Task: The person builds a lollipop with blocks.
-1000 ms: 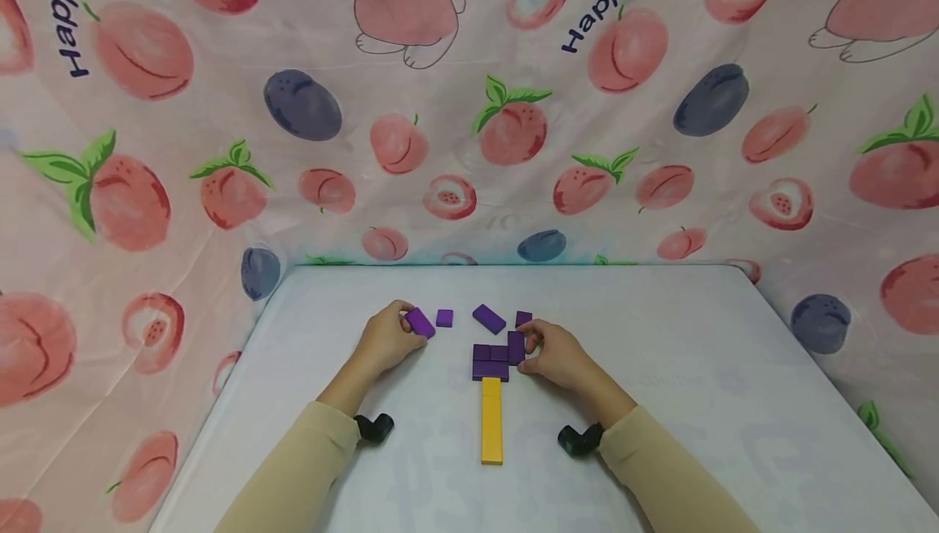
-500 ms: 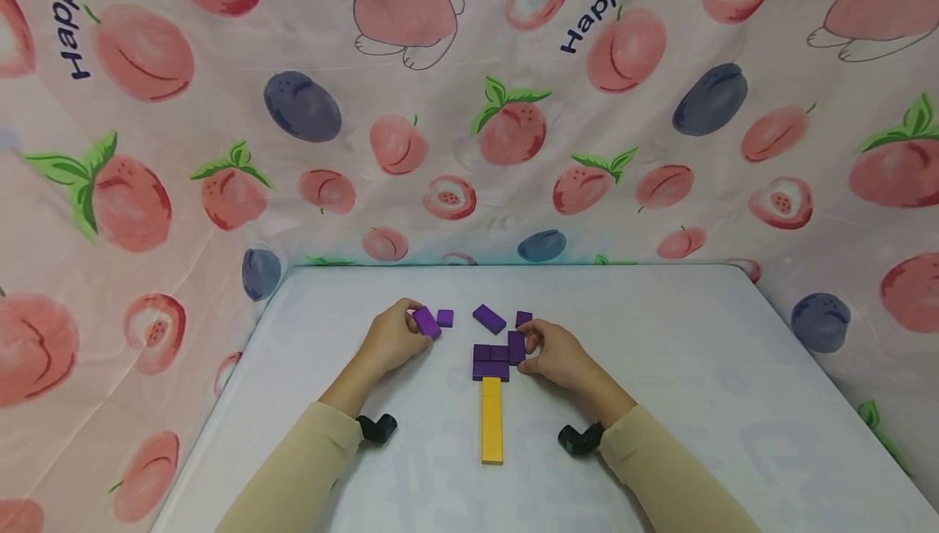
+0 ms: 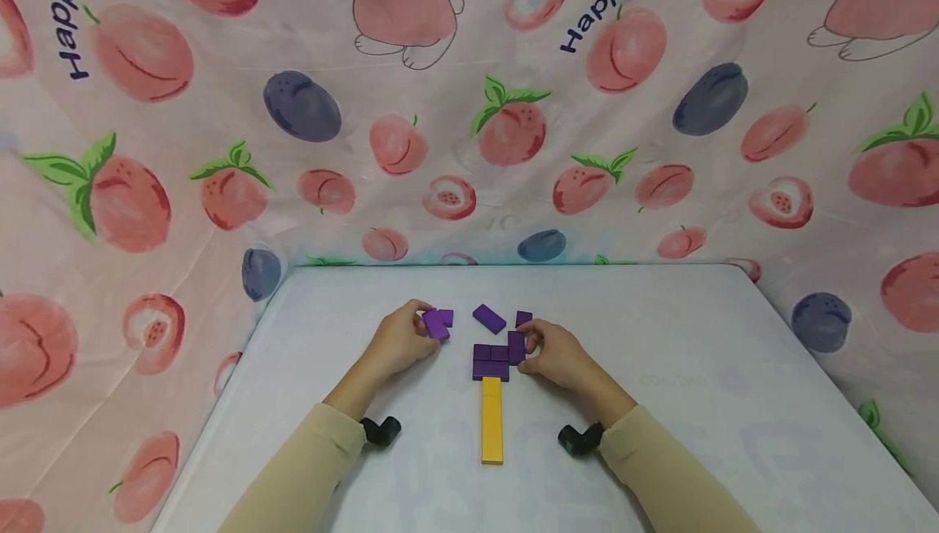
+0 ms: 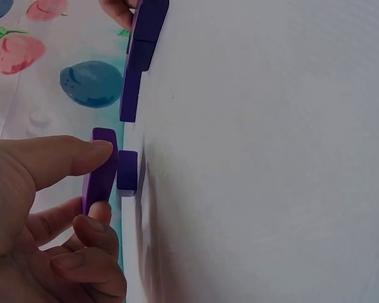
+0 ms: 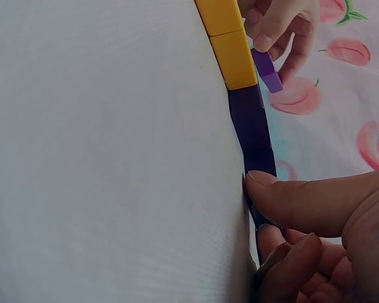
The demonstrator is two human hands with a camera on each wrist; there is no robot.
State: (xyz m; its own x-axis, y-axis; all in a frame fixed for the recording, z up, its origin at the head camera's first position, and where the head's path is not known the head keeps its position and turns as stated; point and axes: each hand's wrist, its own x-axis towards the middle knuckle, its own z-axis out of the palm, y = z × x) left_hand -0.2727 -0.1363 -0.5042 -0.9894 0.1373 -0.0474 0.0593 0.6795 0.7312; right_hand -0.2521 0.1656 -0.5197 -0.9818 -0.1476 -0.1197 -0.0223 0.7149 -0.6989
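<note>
My left hand [image 3: 396, 341] pinches a purple rectangular block [image 3: 436, 324] between thumb and fingers, just left of a small purple cube [image 3: 448, 316]. In the left wrist view the held block [image 4: 101, 173] partly overlaps the cube [image 4: 127, 172]; whether they touch I cannot tell. My right hand [image 3: 559, 354] holds an upright-lying purple block [image 3: 517, 347] by its ends, against the right side of a purple block group [image 3: 490, 369]. Below that group runs a strip of yellow blocks [image 3: 491, 427], laid end to end. In the right wrist view my right thumb [image 5: 290, 199] presses the dark purple block's near end.
A slanted purple block [image 3: 489, 319] lies behind the group. Another small purple cube [image 3: 524, 318] sits beyond my right fingertips. The white table [image 3: 682, 370] extends on both sides, up to a fruit-patterned cloth [image 3: 455, 142] at the back. Black devices [image 3: 381, 432] are on both wrists.
My left hand has moved slightly to the right with its purple block, which now overlaps the small cube in the head view. My right hand and its block stay still.
</note>
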